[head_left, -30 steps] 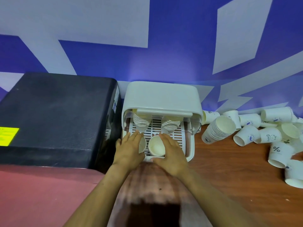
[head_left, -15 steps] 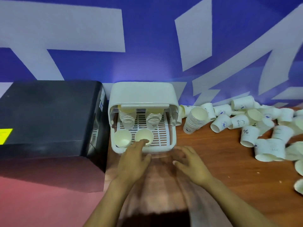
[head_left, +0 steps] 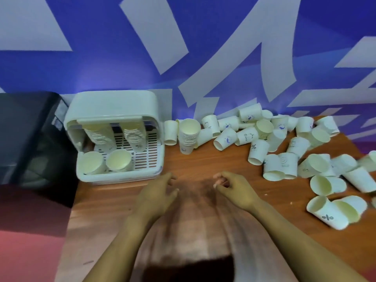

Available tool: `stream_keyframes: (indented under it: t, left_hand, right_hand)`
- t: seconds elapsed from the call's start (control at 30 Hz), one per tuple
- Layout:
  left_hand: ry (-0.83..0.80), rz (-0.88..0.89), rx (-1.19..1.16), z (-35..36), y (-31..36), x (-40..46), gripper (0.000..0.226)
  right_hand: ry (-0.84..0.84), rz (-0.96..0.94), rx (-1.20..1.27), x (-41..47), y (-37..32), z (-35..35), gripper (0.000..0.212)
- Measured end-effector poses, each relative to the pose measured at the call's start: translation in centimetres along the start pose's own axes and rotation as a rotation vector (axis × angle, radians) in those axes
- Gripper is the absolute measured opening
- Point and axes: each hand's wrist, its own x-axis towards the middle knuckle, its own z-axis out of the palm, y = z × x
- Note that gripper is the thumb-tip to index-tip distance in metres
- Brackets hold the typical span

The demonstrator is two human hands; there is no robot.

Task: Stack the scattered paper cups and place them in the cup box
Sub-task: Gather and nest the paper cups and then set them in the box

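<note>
Both hands hover over the wooden bench (head_left: 203, 159), just in front of the cup box, holding nothing. Left hand (head_left: 156, 195): fingers loosely spread, relaxed. Right hand (head_left: 234, 189): fingers loosely curled toward the thumb, nothing between them.

White cup box (head_left: 114, 107) stands at the bench's back left, against the blue-and-white wall (head_left: 122, 47), lid raised. Inside, on the slotted tray: two cup stacks lean at the rear, left rear stack (head_left: 96, 133) and right rear stack (head_left: 135, 137); two cups sit mouth-up at the front, front left cup (head_left: 91, 164) and front right cup (head_left: 119, 162).

A short stack of paper cups (head_left: 188, 135) stands just right of the box. Scattered paper cups (head_left: 284, 143) lie mostly on their sides across the right of the bench; many touch or overlap.

A black appliance (head_left: 28, 135) sits left of the box.
</note>
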Motion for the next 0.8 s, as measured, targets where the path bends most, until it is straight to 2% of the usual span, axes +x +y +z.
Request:
stream_keyframes:
  t: [0.13,0.23,0.37,0.57,0.67,0.73,0.8]
  left_hand:
    - [-0.02,-0.061,0.003,5.7,5.9,1.7,0.033]
    - [-0.07,-0.065,0.026,9.6,10.8,4.1,0.034]
    - [-0.087,-0.064,-0.019,13.6,15.6,6.4,0.039]
    - [-0.133,-0.065,0.027,15.7,19.3,10.5,0.043]
    - [-0.112,-0.043,0.068,15.7,20.9,13.3,0.047]
    - [-0.094,-0.03,0.08,15.9,21.7,15.0,0.048]
    - [-0.086,-0.022,0.089,16.3,22.2,16.3,0.049]
  right_hand:
    - [-0.056,0.019,-0.01,-0.1,6.4,-5.8,0.022]
    - [0.017,0.044,0.001,0.3,10.9,-9.9,0.023]
    - [0.051,0.042,-0.12,1.0,14.9,-14.1,0.033]
    - [-0.034,-0.123,-0.464,3.3,17.6,-17.9,0.05]
    - [-0.146,-0.258,-0.644,4.9,18.6,-18.7,0.057]
    - [-0.241,-0.317,-0.722,6.0,19.4,-18.9,0.062]
    - [-0.242,-0.394,-0.73,6.9,20.5,-18.6,0.07]
